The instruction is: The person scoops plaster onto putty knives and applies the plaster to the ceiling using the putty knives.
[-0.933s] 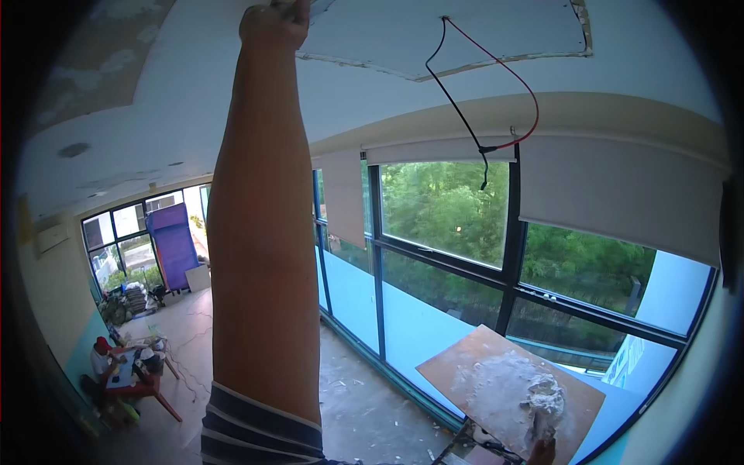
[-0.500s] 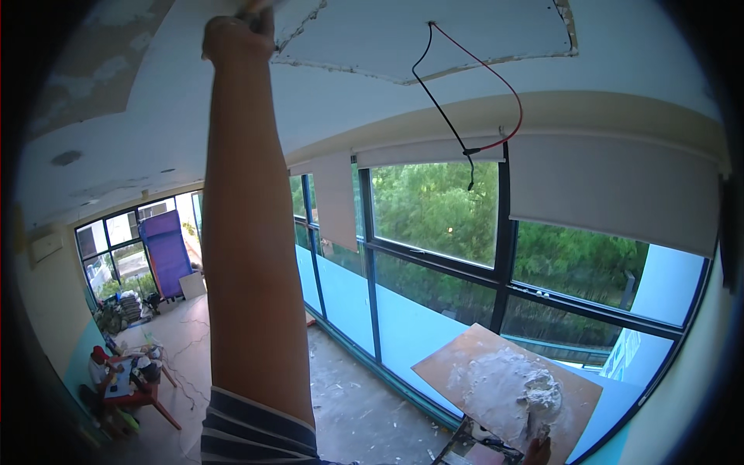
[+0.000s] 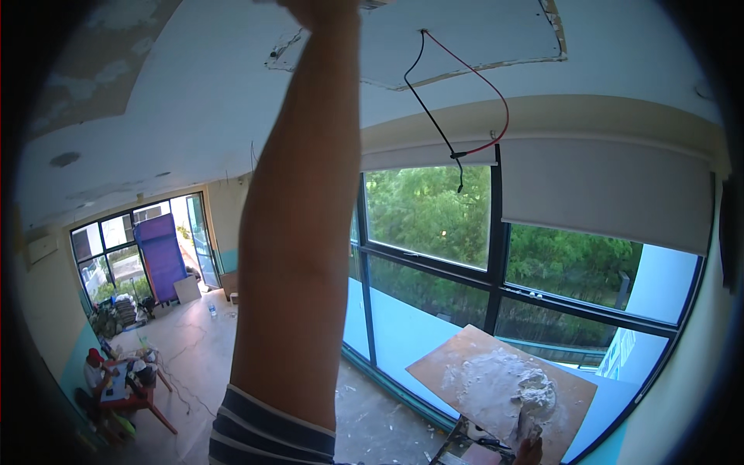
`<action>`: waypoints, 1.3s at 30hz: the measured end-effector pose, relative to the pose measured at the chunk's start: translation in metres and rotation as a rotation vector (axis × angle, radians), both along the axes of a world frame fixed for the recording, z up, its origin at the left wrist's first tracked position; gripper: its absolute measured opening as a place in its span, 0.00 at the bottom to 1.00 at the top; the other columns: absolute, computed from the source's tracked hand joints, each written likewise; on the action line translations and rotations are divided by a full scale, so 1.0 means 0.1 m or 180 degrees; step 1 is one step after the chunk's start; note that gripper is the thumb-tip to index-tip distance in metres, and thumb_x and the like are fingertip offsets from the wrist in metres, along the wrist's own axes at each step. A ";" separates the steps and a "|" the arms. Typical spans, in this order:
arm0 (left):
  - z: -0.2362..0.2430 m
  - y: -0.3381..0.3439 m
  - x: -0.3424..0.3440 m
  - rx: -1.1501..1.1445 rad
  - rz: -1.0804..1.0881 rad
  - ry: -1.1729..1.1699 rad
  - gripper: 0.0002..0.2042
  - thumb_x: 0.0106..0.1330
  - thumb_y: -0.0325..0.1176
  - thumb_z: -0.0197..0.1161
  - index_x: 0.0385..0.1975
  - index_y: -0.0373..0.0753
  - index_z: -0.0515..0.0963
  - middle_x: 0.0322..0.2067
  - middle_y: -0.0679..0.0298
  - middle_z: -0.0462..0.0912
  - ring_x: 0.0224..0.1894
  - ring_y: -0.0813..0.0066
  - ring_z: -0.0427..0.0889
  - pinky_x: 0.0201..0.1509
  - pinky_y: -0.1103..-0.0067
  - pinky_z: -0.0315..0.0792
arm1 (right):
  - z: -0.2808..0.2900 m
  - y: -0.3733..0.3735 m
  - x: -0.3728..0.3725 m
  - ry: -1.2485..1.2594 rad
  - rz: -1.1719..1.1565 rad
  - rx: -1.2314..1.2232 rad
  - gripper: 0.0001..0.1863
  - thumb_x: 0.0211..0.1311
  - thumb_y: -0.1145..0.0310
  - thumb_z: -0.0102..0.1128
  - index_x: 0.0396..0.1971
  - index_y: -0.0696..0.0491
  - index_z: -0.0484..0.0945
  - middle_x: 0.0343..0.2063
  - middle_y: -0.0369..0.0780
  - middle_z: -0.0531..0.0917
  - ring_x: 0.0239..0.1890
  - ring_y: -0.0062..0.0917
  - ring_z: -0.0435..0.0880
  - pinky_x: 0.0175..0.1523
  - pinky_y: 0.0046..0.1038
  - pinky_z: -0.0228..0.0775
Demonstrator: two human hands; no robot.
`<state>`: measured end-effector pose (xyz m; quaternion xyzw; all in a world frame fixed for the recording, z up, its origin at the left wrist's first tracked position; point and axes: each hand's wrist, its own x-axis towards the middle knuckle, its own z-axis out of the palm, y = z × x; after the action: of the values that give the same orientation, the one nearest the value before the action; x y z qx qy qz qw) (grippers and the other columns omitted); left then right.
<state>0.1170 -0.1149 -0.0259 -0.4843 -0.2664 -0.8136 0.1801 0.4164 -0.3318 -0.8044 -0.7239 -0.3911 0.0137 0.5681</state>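
My left arm rises across the middle of the view to the ceiling. My left hand [image 3: 314, 11] is closed at the top edge, cut off by the frame. Part of a flat plastering tool [image 3: 377, 4] shows beside it, close to the ceiling; most of it is out of view. Low on the right, my right hand [image 3: 529, 451] is closed round a putty knife [image 3: 528, 426]. Its greyish blade meets a heap of white plaster [image 3: 536, 390] on a brown board [image 3: 438, 363]. Wet plaster is spread over much of that board.
Black and red wires [image 3: 459, 155] hang from a ceiling panel [image 3: 480, 39] with rough, filled seams. Tall windows with roller blinds [image 3: 604, 190] run along the right. Far left, a person [image 3: 94, 370] sits at a red-framed table [image 3: 159, 418]. A purple panel [image 3: 159, 256] stands behind.
My left arm has swung to the right along the ceiling with the tool, uncovering more of the doorway at the back. My right hand stays by the board. The view has shifted slightly.
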 end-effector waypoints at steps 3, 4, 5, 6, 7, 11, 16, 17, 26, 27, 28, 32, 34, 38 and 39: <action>-0.51 -0.37 0.58 0.1105 -0.2017 -0.0354 0.28 0.59 0.32 0.61 0.51 0.21 0.57 0.44 0.38 0.73 0.45 0.47 0.79 0.51 0.64 0.73 | 0.05 0.02 0.02 0.0084 0.0053 -0.0090 0.24 0.70 0.59 0.50 0.57 0.61 0.68 0.52 0.54 0.76 0.55 0.44 0.75 0.56 0.35 0.66; -0.61 -0.41 0.61 0.1112 -0.2012 -0.0356 0.28 0.59 0.32 0.61 0.51 0.21 0.57 0.44 0.38 0.73 0.45 0.47 0.79 0.51 0.64 0.73 | 0.08 0.05 0.02 0.0142 0.0097 -0.0114 0.24 0.70 0.59 0.50 0.57 0.62 0.68 0.51 0.54 0.76 0.54 0.44 0.75 0.56 0.36 0.66; -0.73 -0.43 0.65 0.1126 -0.1936 -0.0196 0.28 0.58 0.31 0.61 0.51 0.21 0.56 0.44 0.37 0.73 0.45 0.46 0.78 0.52 0.63 0.72 | 0.06 0.06 0.04 0.0142 0.0094 -0.0114 0.24 0.70 0.59 0.50 0.57 0.62 0.68 0.51 0.54 0.76 0.54 0.44 0.75 0.56 0.36 0.66; -0.79 -0.44 0.67 0.1140 -0.1866 -0.0034 0.28 0.57 0.30 0.62 0.51 0.21 0.55 0.44 0.36 0.73 0.45 0.45 0.78 0.52 0.62 0.72 | 0.03 0.07 0.06 0.0188 0.0019 -0.0287 0.24 0.70 0.59 0.50 0.56 0.62 0.69 0.50 0.54 0.77 0.53 0.44 0.76 0.55 0.36 0.67; -0.81 -0.41 0.69 0.1138 -0.1885 -0.0029 0.28 0.57 0.30 0.62 0.51 0.21 0.55 0.44 0.36 0.73 0.45 0.45 0.78 0.52 0.62 0.72 | -0.01 0.08 0.09 0.0241 -0.0063 -0.0459 0.24 0.70 0.59 0.50 0.55 0.63 0.69 0.49 0.54 0.77 0.51 0.44 0.76 0.54 0.36 0.67; -0.84 0.16 0.46 0.1801 -0.1653 -0.0495 0.17 0.56 0.27 0.61 0.42 0.29 0.63 0.32 0.55 0.74 0.27 0.69 0.78 0.38 0.76 0.74 | -0.27 0.20 0.17 0.0265 -0.0074 -0.0347 0.23 0.71 0.57 0.50 0.52 0.63 0.71 0.46 0.52 0.79 0.47 0.42 0.78 0.50 0.37 0.68; -1.49 0.53 -0.17 0.1201 -0.3299 -0.0198 0.19 0.55 0.24 0.65 0.44 0.31 0.67 0.34 0.59 0.75 0.30 0.72 0.78 0.28 0.77 0.74 | -0.28 0.38 0.16 0.2287 0.0382 0.1410 0.32 0.66 0.49 0.53 0.60 0.59 0.64 0.55 0.44 0.73 0.59 0.35 0.72 0.66 0.39 0.58; -1.73 0.49 -0.30 0.0991 -0.3295 -0.0365 0.20 0.55 0.24 0.66 0.47 0.32 0.68 0.37 0.59 0.75 0.34 0.71 0.79 0.30 0.76 0.76 | -0.19 0.44 0.11 0.2912 0.0639 0.1751 0.29 0.67 0.53 0.52 0.59 0.58 0.66 0.53 0.43 0.75 0.56 0.35 0.74 0.63 0.38 0.63; -4.91 0.61 0.11 -0.1339 -0.3492 -0.0070 0.22 0.64 0.29 0.61 0.56 0.29 0.65 0.53 0.55 0.72 0.54 0.68 0.72 0.58 0.75 0.66 | 0.90 1.22 -0.50 0.5000 0.2171 0.1708 0.22 0.69 0.60 0.48 0.57 0.58 0.68 0.50 0.46 0.78 0.51 0.36 0.80 0.58 0.40 0.72; -5.22 0.55 0.18 -0.1408 -0.3647 0.0041 0.20 0.66 0.29 0.60 0.56 0.29 0.66 0.53 0.55 0.72 0.53 0.68 0.72 0.58 0.74 0.66 | 1.04 1.30 -0.60 0.5077 0.2346 0.1640 0.22 0.69 0.60 0.47 0.56 0.58 0.67 0.50 0.46 0.78 0.50 0.36 0.80 0.58 0.39 0.72; -5.51 0.51 0.20 -0.1426 -0.3528 0.0270 0.20 0.66 0.28 0.59 0.55 0.29 0.66 0.52 0.54 0.72 0.52 0.67 0.72 0.57 0.74 0.66 | 1.14 1.39 -0.69 0.5167 0.2559 0.1644 0.22 0.70 0.60 0.47 0.56 0.59 0.67 0.50 0.46 0.79 0.49 0.36 0.81 0.57 0.38 0.73; -6.29 0.18 0.19 -0.1557 -0.2883 0.1039 0.15 0.67 0.28 0.57 0.50 0.28 0.68 0.44 0.50 0.76 0.46 0.61 0.77 0.52 0.70 0.70 | 1.10 1.63 -0.88 0.5428 0.2609 0.1575 0.19 0.70 0.64 0.47 0.54 0.60 0.65 0.47 0.47 0.78 0.48 0.38 0.81 0.55 0.41 0.75; -6.44 0.06 0.13 -0.1349 -0.2259 0.2017 0.10 0.67 0.30 0.57 0.42 0.29 0.72 0.42 0.47 0.78 0.44 0.55 0.79 0.50 0.67 0.73 | 1.13 1.65 -0.98 0.5435 0.2515 0.1346 0.18 0.70 0.65 0.47 0.53 0.61 0.66 0.45 0.46 0.78 0.46 0.36 0.82 0.53 0.41 0.76; -6.52 0.02 0.02 -0.1472 -0.2791 0.2005 0.15 0.60 0.30 0.63 0.45 0.32 0.74 0.44 0.47 0.78 0.48 0.53 0.78 0.58 0.61 0.70 | 1.01 1.67 -1.04 0.5484 0.2545 0.1202 0.18 0.70 0.65 0.47 0.53 0.61 0.67 0.45 0.47 0.78 0.46 0.35 0.82 0.52 0.40 0.77; -6.54 0.05 -0.03 -0.1349 -0.2819 0.2408 0.16 0.57 0.28 0.64 0.46 0.34 0.74 0.45 0.48 0.78 0.49 0.53 0.78 0.60 0.59 0.69 | 0.95 1.69 -1.04 0.5442 0.2530 0.1149 0.18 0.70 0.65 0.47 0.53 0.61 0.67 0.45 0.47 0.78 0.46 0.35 0.82 0.52 0.40 0.77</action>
<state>0.1137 -0.1098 -0.6801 -0.8291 -0.1137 -0.5124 -0.1927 0.3125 -0.1628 -0.7094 -0.1852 -0.0576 0.6684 0.7181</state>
